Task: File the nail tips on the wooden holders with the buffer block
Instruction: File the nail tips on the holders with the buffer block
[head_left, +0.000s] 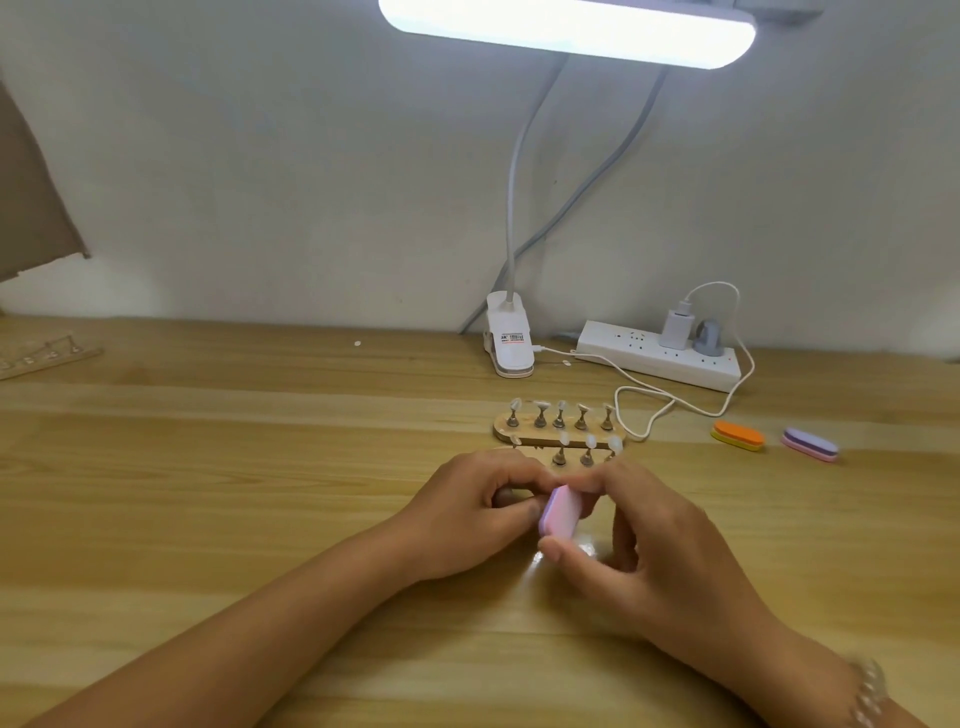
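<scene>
One pink-and-lilac buffer block (562, 512) is held just above the middle of the tabletop (208, 467), between a person's two hands. Directly behind it, the knuckles hide most of a near wooden holder (587, 457), leaving only three nail-tip stands showing. A second wooden holder (558, 431) lies just beyond with five nail tips (560, 405) upright in a row. Off to the right rest an orange-and-yellow block (738, 435) and a purple-and-pink block (810, 444), a white cable (675, 400) looping past them to a power strip (660, 356) beside a lamp clamp (509, 343) at the wall.

The right hand (639, 551) pinches the block, thumb under its near end and fingers over the far end. The left hand (467, 509) is curled beside it, thumb against the block's lilac edge; what its fingers grip cannot be told.

The block's long axis runs away from the person, tilted slightly right, pink face up.
</scene>
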